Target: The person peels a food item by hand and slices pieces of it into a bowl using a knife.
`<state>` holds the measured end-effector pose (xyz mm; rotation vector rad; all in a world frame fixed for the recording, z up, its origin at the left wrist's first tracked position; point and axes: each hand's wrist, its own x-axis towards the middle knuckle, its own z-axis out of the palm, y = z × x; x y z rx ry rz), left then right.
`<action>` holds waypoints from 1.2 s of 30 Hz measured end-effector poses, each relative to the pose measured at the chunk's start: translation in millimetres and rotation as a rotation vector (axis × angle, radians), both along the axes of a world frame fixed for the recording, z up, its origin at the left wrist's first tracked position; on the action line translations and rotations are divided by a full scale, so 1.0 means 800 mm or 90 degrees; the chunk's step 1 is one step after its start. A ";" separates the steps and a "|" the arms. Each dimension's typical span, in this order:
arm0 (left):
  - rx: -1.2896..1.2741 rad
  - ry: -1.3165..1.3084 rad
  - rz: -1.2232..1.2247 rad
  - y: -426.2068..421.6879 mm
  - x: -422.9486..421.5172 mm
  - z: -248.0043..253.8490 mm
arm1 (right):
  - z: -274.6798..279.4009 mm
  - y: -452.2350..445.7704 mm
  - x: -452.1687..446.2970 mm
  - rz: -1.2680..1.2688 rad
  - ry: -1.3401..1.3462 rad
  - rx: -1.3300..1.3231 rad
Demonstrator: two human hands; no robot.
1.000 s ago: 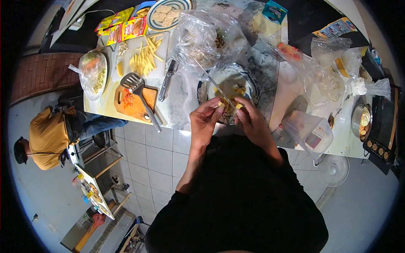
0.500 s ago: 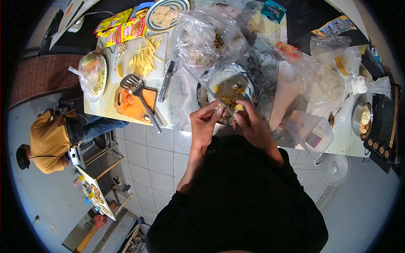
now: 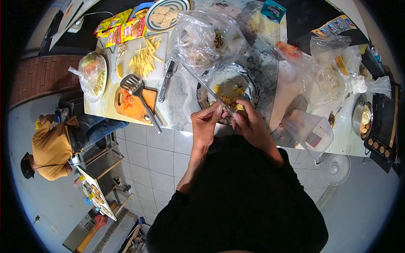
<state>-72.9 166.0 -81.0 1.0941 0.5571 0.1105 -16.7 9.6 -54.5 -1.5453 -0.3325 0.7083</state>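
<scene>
"Compared with a second ago, the long blade (image 3: 202, 84) points farther left, and the person in the mustard shirt (image 3: 52, 143) appears lower in view."

"How are the hands?"

"The right hand (image 3: 255, 128) has its fingers closed on the blade's near end. The left hand (image 3: 204, 126) has thumb and forefinger drawn together beside the blade; I cannot tell what, if anything, they pinch. Both are at the near rim of the patterned bowl (image 3: 255, 86), where yellow pieces (image 3: 239, 90) lie."

"Any writing?"

"Print shows on the red-and-yellow packets (image 3: 133, 29) and the teal packet (image 3: 273, 11), but it's too small for me to read."

"What's in the way?"

"A bulky clear bag (image 3: 202, 46) overlaps the bowl's far rim, and a slotted spatula (image 3: 149, 112) lies across the orange board (image 3: 139, 110), beside red chopped bits (image 3: 128, 100)."

"Other containers?"

"The striped plate (image 3: 184, 6) holds pale flat rounds (image 3: 163, 17). Toward the right of the surface (image 3: 181, 101), a metal pot (image 3: 358, 114) holds food I cannot identify."
</scene>
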 end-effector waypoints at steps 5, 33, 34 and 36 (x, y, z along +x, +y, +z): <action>-0.003 0.018 0.010 -0.003 0.002 0.004 | 0.003 0.002 0.000 -0.003 0.005 -0.011; -0.045 -0.016 -0.074 -0.002 0.006 0.005 | -0.002 -0.002 -0.001 -0.051 -0.051 -0.071; 0.006 -0.032 -0.072 -0.003 0.009 0.009 | -0.003 -0.003 -0.001 -0.053 -0.052 -0.071; 0.035 -0.037 -0.078 0.001 0.010 0.012 | -0.005 -0.004 -0.002 -0.071 -0.062 -0.057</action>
